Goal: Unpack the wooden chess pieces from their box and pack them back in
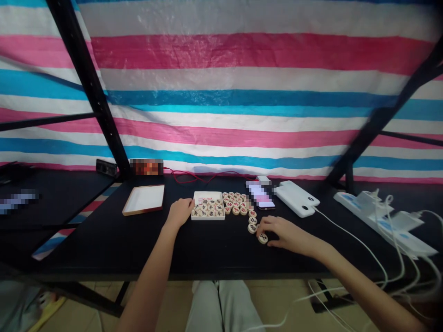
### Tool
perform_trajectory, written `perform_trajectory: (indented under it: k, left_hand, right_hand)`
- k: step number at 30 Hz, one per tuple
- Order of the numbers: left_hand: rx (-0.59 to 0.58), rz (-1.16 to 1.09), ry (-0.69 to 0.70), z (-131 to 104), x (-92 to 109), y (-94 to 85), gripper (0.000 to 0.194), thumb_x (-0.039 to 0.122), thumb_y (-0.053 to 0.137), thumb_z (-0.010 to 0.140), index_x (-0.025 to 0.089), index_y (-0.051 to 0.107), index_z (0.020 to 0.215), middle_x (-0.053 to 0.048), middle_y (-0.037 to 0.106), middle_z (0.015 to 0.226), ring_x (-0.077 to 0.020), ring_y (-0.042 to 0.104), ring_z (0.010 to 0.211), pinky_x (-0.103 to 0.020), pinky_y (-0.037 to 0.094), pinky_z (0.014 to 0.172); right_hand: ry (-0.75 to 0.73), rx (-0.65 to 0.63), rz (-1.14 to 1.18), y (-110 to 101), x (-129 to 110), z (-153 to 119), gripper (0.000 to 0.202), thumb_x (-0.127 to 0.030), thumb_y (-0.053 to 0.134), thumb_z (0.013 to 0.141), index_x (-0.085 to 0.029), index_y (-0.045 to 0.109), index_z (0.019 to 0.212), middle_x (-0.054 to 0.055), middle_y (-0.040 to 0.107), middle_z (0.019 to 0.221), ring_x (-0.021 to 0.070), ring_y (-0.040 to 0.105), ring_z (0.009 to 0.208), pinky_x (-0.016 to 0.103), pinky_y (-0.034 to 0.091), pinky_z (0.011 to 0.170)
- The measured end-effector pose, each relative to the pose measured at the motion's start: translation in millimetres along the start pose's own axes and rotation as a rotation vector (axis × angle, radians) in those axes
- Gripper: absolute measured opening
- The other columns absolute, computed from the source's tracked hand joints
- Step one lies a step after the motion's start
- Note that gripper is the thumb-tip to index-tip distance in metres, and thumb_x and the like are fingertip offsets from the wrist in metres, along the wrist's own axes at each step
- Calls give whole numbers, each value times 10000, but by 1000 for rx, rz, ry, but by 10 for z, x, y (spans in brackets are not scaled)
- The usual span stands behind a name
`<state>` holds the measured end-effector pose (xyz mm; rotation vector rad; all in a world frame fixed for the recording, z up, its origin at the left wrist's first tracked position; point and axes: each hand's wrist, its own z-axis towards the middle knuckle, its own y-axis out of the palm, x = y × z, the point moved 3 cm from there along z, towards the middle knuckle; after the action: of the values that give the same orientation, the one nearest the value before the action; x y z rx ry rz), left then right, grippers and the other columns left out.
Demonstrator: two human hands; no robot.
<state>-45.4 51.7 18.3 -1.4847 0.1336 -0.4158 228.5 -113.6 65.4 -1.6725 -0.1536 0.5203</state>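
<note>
On the black table (214,256), right hand (278,231) pinches an upward-facing disc (263,239), left hand (180,213) touches the upright box (208,218), grip unclear.

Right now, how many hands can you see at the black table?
2. The left hand is at the left edge of the white box; the right hand is right of that box, its fingers at a xiangqi piece. Neither is hidden.

The pieces (236,210) look smooth and wooden, the sheet (235,50) glossy plastic (faintly crinkled), the tabletop (211,249) matt.
</note>
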Motion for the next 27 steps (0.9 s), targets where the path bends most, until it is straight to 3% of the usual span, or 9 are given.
perform_trajectory:
  k: [8,14,19,24,27]
  left_hand:
    - [15,0,-6,-22,9,-2,442,388,224,864,191,617,910,-75,643,888,-183,582,838,-248,391,702]
    - [20,-2,18,-2,-3,9,452,398,212,864,196,614,898,-76,646,878,-186,584,822,-257,390,689]
    - [12,-11,6,-9,-7,10,451,407,217,864,196,615,890,-80,646,875,-182,584,820,-252,386,689]
    - [16,-18,19,-17,-6,15,466,421,200,868,204,612,894,-74,641,867,-183,586,818,-248,385,669]
    - [24,-5,7,-9,-15,32,482,423,180,872,203,608,899,-79,640,865,-179,588,804,-249,384,670]
  right_hand:
    - [-9,51,-37,52,-13,47,218,-213,587,715,-245,585,931,24,545,974,161,510,890,276,371,766]
    - [-92,96,3,-145,-306,185,175,-327,562,742,-225,575,884,17,552,937,150,511,855,261,368,752]
    - [-186,115,56,-282,-490,801,217,-342,520,769,-237,576,950,-1,598,920,134,539,811,237,367,724]
    - [-210,172,-79,-171,-518,1682,262,-318,551,733,-241,577,983,14,604,1024,177,545,911,268,358,750]
    - [-194,189,-171,-98,-569,2032,271,-284,564,711,-246,574,978,12,611,1026,192,542,941,298,343,785]
